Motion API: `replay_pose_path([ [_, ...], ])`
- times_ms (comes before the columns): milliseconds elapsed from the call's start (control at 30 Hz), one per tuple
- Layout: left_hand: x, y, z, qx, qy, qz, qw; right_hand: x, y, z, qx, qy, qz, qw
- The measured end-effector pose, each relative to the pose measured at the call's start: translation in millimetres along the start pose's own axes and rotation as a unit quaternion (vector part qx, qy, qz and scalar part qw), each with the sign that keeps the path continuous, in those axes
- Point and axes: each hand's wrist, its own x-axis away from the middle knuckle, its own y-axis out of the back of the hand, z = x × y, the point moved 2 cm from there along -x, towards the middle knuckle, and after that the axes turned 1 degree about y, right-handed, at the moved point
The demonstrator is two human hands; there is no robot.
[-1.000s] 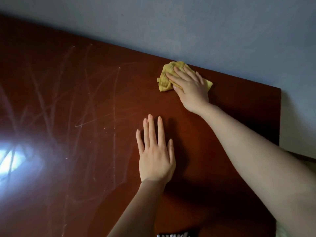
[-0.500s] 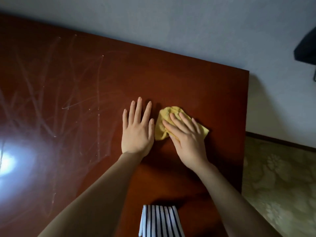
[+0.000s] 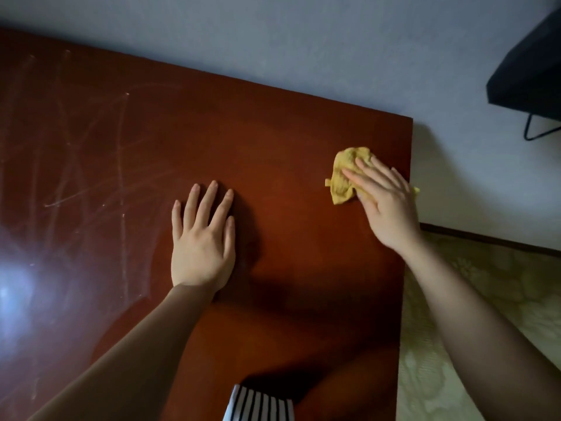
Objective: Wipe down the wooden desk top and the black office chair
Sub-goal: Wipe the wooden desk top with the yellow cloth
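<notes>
Pressing a crumpled yellow cloth [image 3: 346, 177] onto the reddish wooden counter [image 3: 273, 141] near its right edge, the right hand [image 3: 385, 205] keeps straight fingers on it; the left hand [image 3: 202, 247] lies flat, fingers spread, mid-counter.

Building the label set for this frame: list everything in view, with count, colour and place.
desk: 1, red-brown, fills left and centre, back edge at the wall
streaks: many, pale, left part of the desk
cloth: 1, yellow, crumpled, on the desk near its right edge
wall: 1, grey-blue, behind the desk
black object: 1, black, top right corner, thin bent rod under it; cannot tell what it is
floor: 1, pale green, patterned, right of the desk
striped fabric: 1, black and white, bottom edge, centre
left hand: 1, flat on the desk, centre
right hand: 1, fingers straight, pressing the cloth
</notes>
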Motion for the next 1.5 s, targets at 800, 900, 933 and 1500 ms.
replay_pose_path([
  [800,5,8,-12,-0.244,-0.029,0.089,0.965,39,3,9,-0.027,-0.093,0.03,0.995],
  [900,24,17,-14,-0.21,-0.05,0.091,0.972,68,1,20,-0.029,-0.082,0.036,0.996],
  [933,35,20,-15,-0.196,-0.059,0.091,0.975,79,0,24,-0.028,-0.08,0.037,0.996],
  [1500,231,43,30,-0.158,-0.12,0.141,0.97,258,-28,137,-0.032,-0.14,-0.033,0.989],
])
